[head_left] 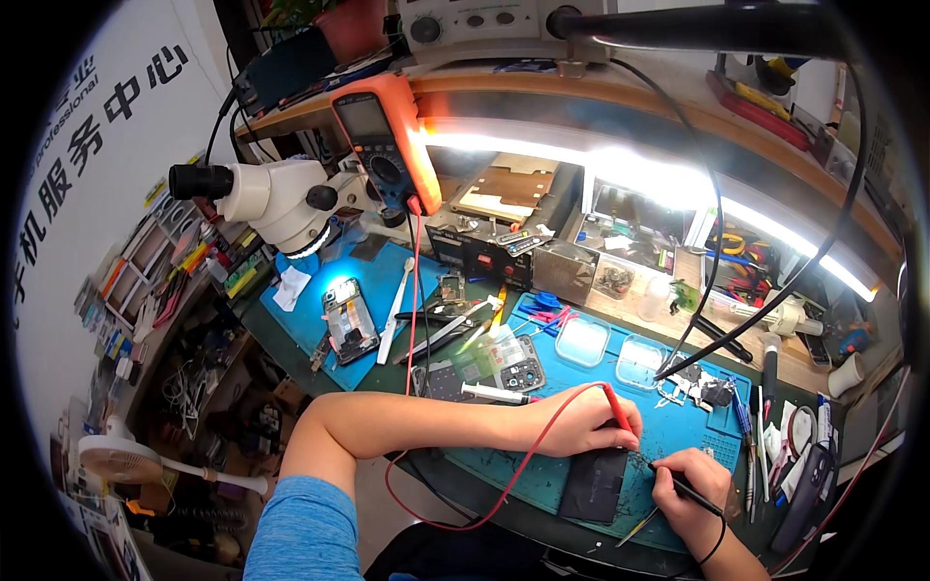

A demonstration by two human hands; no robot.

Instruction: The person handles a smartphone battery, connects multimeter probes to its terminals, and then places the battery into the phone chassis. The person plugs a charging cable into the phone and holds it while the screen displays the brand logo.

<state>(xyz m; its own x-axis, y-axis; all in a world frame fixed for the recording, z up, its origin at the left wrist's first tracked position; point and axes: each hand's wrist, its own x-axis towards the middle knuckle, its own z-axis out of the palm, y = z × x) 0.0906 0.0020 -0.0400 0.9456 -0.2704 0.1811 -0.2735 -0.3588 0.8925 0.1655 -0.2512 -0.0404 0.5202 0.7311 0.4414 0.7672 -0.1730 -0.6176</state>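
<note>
My left hand (579,424) is closed around a red multimeter probe (618,407), its tip pointing down by the upper right corner of a flat black rectangular piece (591,492). In my right hand (694,492) is a black probe (686,488), gripped like a pen and angled toward the same spot. The probe tips are too small to tell what they touch. Both hands are over a blue work mat (523,463). A red lead (504,496) loops from the red probe across my left forearm. The orange multimeter (387,145) leans upright at the shelf edge.
A microscope (281,198) stands over an opened phone (350,321) at the left. A syringe (496,393) and a phone back housing (518,363) lie beyond my left forearm. Clear plastic boxes (582,343) stand behind my hands. Tweezers and pens (750,445) line the right side.
</note>
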